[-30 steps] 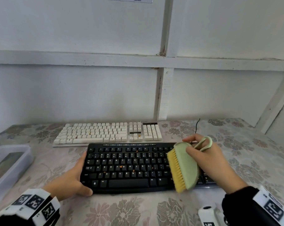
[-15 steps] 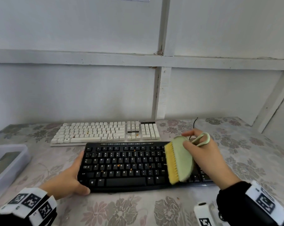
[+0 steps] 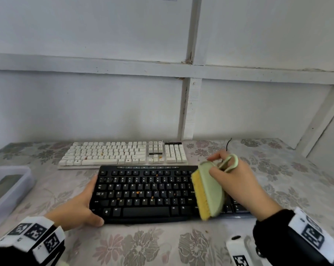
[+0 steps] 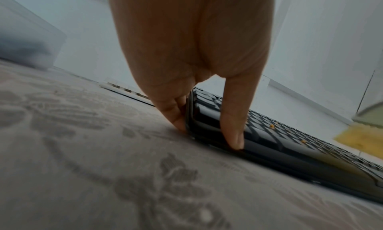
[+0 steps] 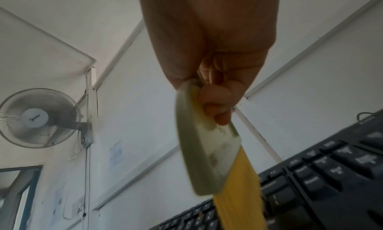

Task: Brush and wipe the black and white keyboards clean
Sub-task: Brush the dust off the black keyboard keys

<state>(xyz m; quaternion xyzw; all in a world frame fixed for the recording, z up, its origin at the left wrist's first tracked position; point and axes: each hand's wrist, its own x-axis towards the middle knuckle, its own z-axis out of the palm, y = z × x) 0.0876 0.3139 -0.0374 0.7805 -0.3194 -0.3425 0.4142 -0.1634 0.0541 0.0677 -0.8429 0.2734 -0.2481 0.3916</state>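
Note:
The black keyboard (image 3: pixel 147 192) lies near the table's front, with orange crumbs scattered on its keys. My left hand (image 3: pixel 81 206) grips its left end, thumb on the front corner (image 4: pixel 234 135) and fingers against the side edge. My right hand (image 3: pixel 233 181) holds a pale green brush (image 3: pixel 210 191) with yellow bristles (image 5: pixel 242 181), which stand over the keys of the black keyboard (image 5: pixel 323 176) just left of its right-hand block. The white keyboard (image 3: pixel 122 153) lies behind the black one, also with a few crumbs.
A translucent plastic box (image 3: pixel 7 191) sits at the table's left edge. A white marked object (image 3: pixel 239 250) stands at the front right. The flowered tablecloth (image 3: pixel 143 244) covers the table. A wall fan (image 5: pixel 39 118) hangs on the wall.
The brush in my right hand has shifted slightly left and back across the black keyboard. My left hand has kept its grip on the keyboard's left end.

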